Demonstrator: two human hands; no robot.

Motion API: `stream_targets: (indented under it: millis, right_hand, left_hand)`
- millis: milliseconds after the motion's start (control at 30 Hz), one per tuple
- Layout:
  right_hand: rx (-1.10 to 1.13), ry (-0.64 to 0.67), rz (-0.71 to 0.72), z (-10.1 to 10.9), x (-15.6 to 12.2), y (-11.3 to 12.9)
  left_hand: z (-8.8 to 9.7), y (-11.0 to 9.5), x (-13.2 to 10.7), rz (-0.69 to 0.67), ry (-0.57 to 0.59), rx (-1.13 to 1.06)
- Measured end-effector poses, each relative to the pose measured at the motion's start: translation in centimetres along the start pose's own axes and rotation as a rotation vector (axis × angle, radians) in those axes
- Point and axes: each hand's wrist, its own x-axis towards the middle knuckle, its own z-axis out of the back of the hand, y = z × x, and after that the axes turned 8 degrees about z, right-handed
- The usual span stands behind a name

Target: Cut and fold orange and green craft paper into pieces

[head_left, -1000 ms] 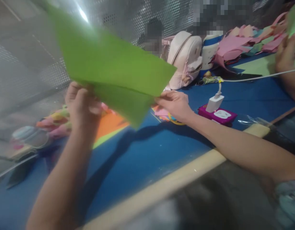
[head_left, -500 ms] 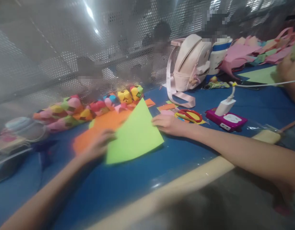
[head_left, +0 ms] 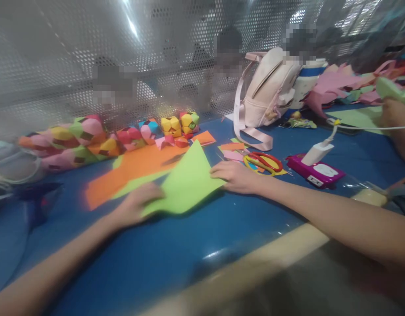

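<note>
A folded sheet of light green paper [head_left: 186, 182] lies on the blue table [head_left: 176, 254] in the middle of the view. My left hand [head_left: 136, 206] grips its lower left edge, fingers curled on the paper. My right hand [head_left: 233, 175] presses down on its right corner, fingers closed against it. An orange sheet [head_left: 133, 169] lies flat just behind the green one, partly under it.
A row of coloured paper cubes [head_left: 90, 140] lines the perforated metal wall. Red-and-yellow scissors [head_left: 263, 161] lie right of my right hand, then a magenta box with a white charger [head_left: 316, 169]. A pink backpack [head_left: 271, 87] stands behind. Another person's hand [head_left: 395, 116] holds green paper far right.
The green paper came down from the air onto the table. Both hands followed it down and now hold it flat at its left edge and right corner.
</note>
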Motion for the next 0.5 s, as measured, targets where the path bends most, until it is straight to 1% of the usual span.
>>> stream_targets:
  millis: [67, 133, 200, 333, 433, 500]
  right_hand:
    - [0.021, -0.006, -0.024, 0.0, 0.1, 0.3]
    - [0.067, -0.045, -0.08, 0.0, 0.2, 0.6]
    - [0.13, -0.087, -0.155, -0.1, 0.4, 0.9]
    - [0.259, -0.119, -0.344, 0.0, 1.0, 1.2]
    - [0.323, -0.14, -0.485, 0.3, 1.5, 1.3]
    - [0.345, -0.144, -0.534, 0.4, 1.8, 1.5]
  left_hand:
    - [0.1, -0.1, 0.1, 0.035, 0.0, -0.054]
    - [0.3, -0.2, 0.1, 0.103, -0.015, -0.087]
    - [0.4, -0.3, 0.0, 0.258, -0.067, -0.117]
    - [0.4, -0.2, -0.1, 0.644, -0.156, -0.131]
    - [0.3, -0.3, 0.1, 0.812, -0.205, -0.119]
    - [0.2, -0.4, 0.4, 0.857, -0.217, -0.14]
